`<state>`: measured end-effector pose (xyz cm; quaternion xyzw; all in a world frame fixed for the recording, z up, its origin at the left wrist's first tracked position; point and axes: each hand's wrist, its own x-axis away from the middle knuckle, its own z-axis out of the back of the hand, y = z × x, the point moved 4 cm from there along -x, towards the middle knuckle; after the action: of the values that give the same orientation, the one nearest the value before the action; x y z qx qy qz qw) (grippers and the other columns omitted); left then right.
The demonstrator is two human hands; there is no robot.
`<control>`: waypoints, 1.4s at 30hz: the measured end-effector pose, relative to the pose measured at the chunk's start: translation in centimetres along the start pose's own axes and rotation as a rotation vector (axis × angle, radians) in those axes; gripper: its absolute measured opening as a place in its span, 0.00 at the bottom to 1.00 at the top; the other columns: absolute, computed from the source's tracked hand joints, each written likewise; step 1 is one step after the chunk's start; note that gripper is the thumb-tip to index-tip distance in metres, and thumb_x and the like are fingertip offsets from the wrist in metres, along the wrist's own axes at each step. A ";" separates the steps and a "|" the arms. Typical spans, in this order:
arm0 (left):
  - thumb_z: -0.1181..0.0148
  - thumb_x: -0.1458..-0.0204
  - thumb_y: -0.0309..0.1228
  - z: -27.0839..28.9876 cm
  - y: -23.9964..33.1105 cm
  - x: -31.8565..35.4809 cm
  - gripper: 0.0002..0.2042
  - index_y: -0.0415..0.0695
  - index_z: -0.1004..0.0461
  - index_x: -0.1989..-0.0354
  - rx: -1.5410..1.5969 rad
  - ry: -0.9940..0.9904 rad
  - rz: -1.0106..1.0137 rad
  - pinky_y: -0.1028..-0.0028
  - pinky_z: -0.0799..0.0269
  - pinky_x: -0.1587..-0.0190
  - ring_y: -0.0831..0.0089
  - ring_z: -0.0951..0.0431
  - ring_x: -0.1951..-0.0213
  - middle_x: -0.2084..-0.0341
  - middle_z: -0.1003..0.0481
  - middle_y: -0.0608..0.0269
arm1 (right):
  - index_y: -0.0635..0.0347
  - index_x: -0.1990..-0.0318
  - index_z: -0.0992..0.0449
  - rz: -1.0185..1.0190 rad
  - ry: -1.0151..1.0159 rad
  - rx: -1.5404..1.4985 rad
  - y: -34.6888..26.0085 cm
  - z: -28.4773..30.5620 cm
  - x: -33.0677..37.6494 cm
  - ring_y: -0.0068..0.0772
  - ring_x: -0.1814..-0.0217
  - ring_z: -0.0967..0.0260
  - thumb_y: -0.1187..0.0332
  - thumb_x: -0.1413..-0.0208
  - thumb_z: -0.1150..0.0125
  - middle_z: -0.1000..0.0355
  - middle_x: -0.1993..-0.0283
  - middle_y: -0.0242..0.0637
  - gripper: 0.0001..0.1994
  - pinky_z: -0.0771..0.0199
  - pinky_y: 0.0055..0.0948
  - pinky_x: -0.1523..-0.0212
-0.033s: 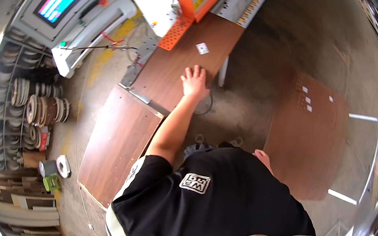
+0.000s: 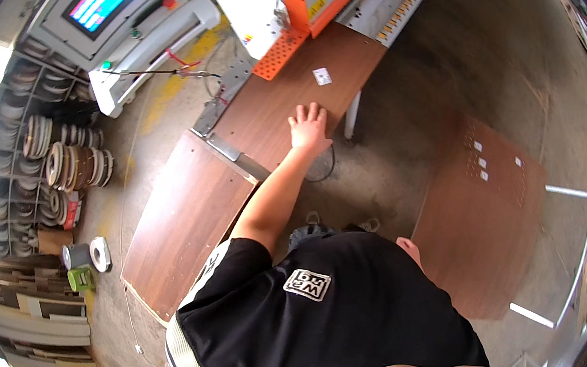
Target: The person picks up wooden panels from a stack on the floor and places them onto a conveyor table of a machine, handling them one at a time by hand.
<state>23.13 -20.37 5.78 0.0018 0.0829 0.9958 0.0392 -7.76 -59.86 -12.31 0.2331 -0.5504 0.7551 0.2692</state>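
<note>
My left hand lies with fingers spread on a brown wood-grain board, near its right edge. That board lies along an edge-banding machine, its far end beside an orange perforated guard. A small white label sits on the board just beyond my fingertips. My right hand hangs low by my right side, close to the edge of another brown panel with several white labels. My body covers much of this hand, and its fingers are too small to read.
More brown board lies left of my arm. A control console with a lit screen stands far left. Rolls of edge banding fill a rack, with stacked offcuts below. A white metal frame supports the right panel.
</note>
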 end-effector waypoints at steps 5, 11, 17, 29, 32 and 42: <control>0.40 0.53 0.31 -2.5 1.9 1.8 0.18 0.47 0.23 0.51 0.236 0.126 -0.184 0.60 0.30 0.41 0.57 0.27 0.45 0.48 0.24 0.59 | 0.63 0.49 0.22 0.138 -0.040 0.028 2.4 2.7 -2.8 0.29 0.62 0.25 0.60 0.37 0.42 0.20 0.60 0.36 0.17 0.24 0.28 0.59; 0.40 0.48 0.38 -10.8 8.9 10.4 0.16 0.47 0.22 0.52 0.460 -0.270 -0.314 0.57 0.27 0.46 0.52 0.24 0.50 0.55 0.23 0.52 | 0.62 0.50 0.21 0.144 -0.026 -0.046 10.1 8.3 -5.7 0.30 0.63 0.24 0.62 0.36 0.43 0.20 0.59 0.38 0.15 0.24 0.28 0.63; 0.46 0.40 0.42 -17.4 8.7 15.1 0.17 0.45 0.21 0.50 0.633 -0.479 0.011 0.64 0.28 0.44 0.57 0.21 0.48 0.52 0.21 0.53 | 0.63 0.63 0.19 -0.053 0.151 -0.250 10.8 11.6 -4.0 0.33 0.69 0.23 0.63 0.39 0.44 0.20 0.70 0.39 0.13 0.23 0.33 0.65; 0.52 0.41 0.47 -23.4 22.0 -4.3 0.17 0.50 0.22 0.55 0.060 -1.048 -0.616 0.55 0.27 0.51 0.48 0.23 0.52 0.58 0.21 0.50 | 0.62 0.63 0.17 -0.413 0.417 -0.553 11.0 13.2 -4.9 0.26 0.76 0.27 0.57 0.41 0.41 0.20 0.72 0.34 0.16 0.26 0.28 0.71; 0.48 0.43 0.47 -29.2 25.9 -11.0 0.16 0.49 0.21 0.58 0.037 -1.135 -0.672 0.56 0.27 0.53 0.49 0.22 0.54 0.59 0.20 0.50 | 0.63 0.66 0.17 -0.479 0.462 -0.639 11.5 11.8 -5.7 0.28 0.75 0.26 0.57 0.42 0.41 0.21 0.73 0.34 0.16 0.25 0.29 0.70; 0.47 0.51 0.35 -49.8 50.5 -33.5 0.15 0.42 0.18 0.62 -0.391 -1.159 -1.016 0.54 0.25 0.50 0.47 0.21 0.53 0.57 0.21 0.44 | 0.58 0.59 0.18 -0.534 0.376 -0.372 6.1 17.4 -18.1 0.31 0.64 0.24 0.56 0.41 0.41 0.21 0.66 0.38 0.15 0.26 0.32 0.60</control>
<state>52.12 -80.89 -34.85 0.4747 -0.1365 0.6931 0.5250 2.66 -80.74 -23.38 0.1726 -0.5391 0.5749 0.5908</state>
